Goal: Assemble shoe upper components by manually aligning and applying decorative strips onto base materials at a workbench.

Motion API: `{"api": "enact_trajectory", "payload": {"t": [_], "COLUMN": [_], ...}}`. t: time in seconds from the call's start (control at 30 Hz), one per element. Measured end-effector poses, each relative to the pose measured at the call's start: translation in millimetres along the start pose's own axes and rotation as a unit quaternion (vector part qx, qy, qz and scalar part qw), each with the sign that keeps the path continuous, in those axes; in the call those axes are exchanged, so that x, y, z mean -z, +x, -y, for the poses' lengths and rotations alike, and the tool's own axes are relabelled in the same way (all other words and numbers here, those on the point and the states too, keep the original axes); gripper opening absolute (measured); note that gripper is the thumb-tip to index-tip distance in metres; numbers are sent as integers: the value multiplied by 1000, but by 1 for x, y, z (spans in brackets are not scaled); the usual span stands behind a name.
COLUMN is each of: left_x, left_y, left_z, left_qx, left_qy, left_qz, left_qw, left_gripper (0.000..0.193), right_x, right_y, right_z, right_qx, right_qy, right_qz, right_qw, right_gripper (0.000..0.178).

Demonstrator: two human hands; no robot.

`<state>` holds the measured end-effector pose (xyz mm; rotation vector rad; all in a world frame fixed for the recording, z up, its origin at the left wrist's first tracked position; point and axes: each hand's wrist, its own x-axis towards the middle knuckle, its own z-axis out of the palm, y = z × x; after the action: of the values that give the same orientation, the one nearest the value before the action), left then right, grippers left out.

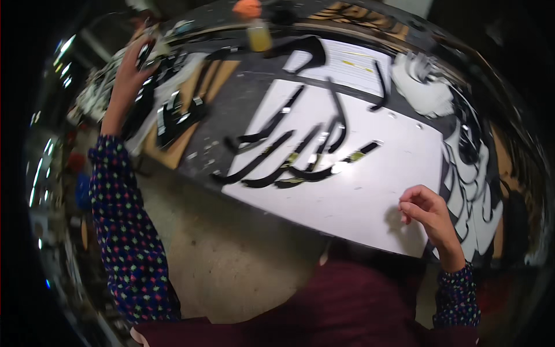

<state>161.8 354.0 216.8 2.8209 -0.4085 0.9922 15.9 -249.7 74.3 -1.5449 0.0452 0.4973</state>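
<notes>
Lying mid-table is a loose fan of black curved strips (258,163), skinny and hooked at one end like hockey sticks, with shiny patches and some yellowish marks. They're mostly on a smooth white board (358,202), a few tips poking past its left edge onto the scuffed dark tabletop (237,98).

Right hand (426,213) is over the board's near right corner, fingers curled in close to the thumb; I can't tell if there's anything tiny between them. Left hand (128,75) is way out at the far left, thumb and fingers apart by some glossy dark pieces (147,87). Way too smeared to say whether it's gripping one.

Beside it, more black parts sit on a flat brown panel (226,74). Further out: a yellow bottle (260,37) with a blurry orange top, a lined sheet (341,58) partly covered by black pieces, and overlapping pale curved pieces (471,191) on the right. The outer edges just fade into dark.
</notes>
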Motion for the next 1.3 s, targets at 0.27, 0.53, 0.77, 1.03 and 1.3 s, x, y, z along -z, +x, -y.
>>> {"api": "enact_trajectory", "payload": {"t": [0.27,0.53,0.77,1.03,1.3], "left_x": [-158,-138,-110,-191,-202], "left_y": [-152,-141,-133,-111,-109], "left_z": [73,28,-241,-385,-377], "left_qx": [125,76,-5,-109,-186], "left_qy": [-114,34,-214,-137,-33], "left_qz": [205,132,132,26,47], "left_qw": [964,988,968,984,981], "left_gripper": [50,48,40,23,30], "right_x": [49,119,90,98,89], "right_y": [-32,-60,-116,-143,-167], "right_z": [-25,-18,-38,-41,58], "right_qx": [-23,51,51,95,255], "right_qy": [-17,-417,-620,-643,-208], "right_qz": [-119,-289,-105,-21,-327], "right_qw": [992,860,776,759,886], "right_gripper": [12,27,75,76,43]}}
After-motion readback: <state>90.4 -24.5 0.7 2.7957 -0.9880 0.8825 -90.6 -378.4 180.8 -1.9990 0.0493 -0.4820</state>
